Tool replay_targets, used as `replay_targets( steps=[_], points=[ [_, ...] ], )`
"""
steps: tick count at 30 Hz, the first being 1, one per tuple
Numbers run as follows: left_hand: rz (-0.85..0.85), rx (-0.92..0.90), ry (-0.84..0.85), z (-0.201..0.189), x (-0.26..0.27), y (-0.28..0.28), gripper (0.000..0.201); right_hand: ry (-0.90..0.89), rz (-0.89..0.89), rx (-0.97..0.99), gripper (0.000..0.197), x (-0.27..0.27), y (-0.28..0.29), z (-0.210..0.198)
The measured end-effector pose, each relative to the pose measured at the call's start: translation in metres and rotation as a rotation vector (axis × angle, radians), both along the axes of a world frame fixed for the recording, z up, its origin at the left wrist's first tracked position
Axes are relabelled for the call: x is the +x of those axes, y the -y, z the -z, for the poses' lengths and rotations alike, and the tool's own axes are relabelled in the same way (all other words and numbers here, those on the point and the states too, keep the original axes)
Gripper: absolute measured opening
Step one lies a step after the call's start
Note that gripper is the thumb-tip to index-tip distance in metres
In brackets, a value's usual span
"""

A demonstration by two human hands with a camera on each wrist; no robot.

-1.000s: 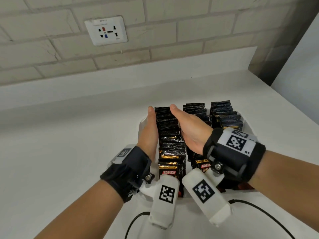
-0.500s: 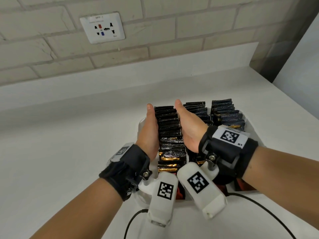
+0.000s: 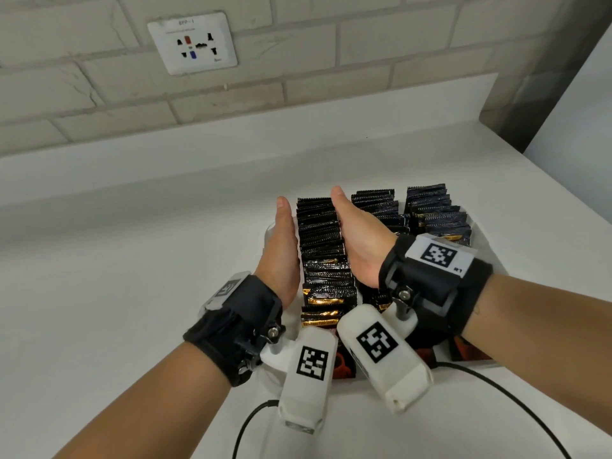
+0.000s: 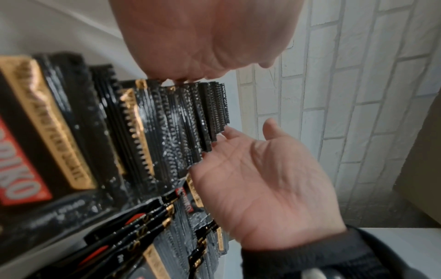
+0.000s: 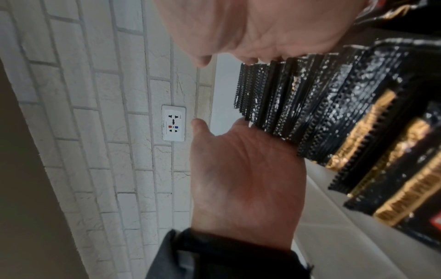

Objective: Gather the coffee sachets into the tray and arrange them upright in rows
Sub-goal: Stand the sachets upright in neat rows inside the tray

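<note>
A white tray holds three rows of black coffee sachets standing upright. My left hand lies flat against the left side of the left row, thumb on top. My right hand presses flat on that row's other side, between it and the middle row. The right row stands untouched. In the left wrist view the left hand and right hand flank the serrated sachet tops. The right wrist view shows the right hand, left hand and sachets.
The tray sits on a white counter below a brick wall with a socket plate. Black cables trail over the counter's near part. A dark wall corner closes the far right. Red-orange print shows at the tray's near edge.
My right hand has drawn in against the left row, and both palms have slid a little farther along it. The row between them looks tighter.
</note>
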State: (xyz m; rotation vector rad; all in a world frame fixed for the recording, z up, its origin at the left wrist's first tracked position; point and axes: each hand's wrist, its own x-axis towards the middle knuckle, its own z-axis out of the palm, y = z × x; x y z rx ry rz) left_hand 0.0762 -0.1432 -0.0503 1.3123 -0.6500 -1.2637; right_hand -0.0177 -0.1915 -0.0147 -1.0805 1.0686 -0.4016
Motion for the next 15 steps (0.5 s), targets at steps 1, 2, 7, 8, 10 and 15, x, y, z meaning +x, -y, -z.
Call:
replay_targets(
  steps=[1, 2, 7, 8, 10, 15],
  points=[
    [0.004, 0.001, -0.018, -0.002, -0.001, -0.002, 0.064, -0.016, -0.001, -0.005, 0.068, 0.0, -0.002, -0.002],
    [0.009, 0.009, -0.033, -0.006, -0.001, -0.004, 0.065, -0.01, -0.011, -0.013, 0.068, 0.0, -0.003, -0.004],
    [0.044, 0.017, 0.068, -0.025, -0.007, -0.019, 0.053, 0.035, -0.039, -0.009, 0.066, -0.014, -0.012, -0.022],
    [0.039, 0.04, 0.076, -0.026, -0.007, -0.026, 0.051, 0.048, -0.05, -0.004, 0.058, -0.021, -0.013, -0.023],
    [0.024, 0.075, 0.053, -0.022, -0.002, -0.038, 0.053, 0.105, -0.102, -0.011, 0.051, -0.04, -0.018, -0.025],
    [0.047, 0.132, 0.008, -0.016, -0.017, -0.066, 0.052, 0.145, -0.146, 0.064, 0.057, -0.064, -0.043, -0.024]
  ],
)
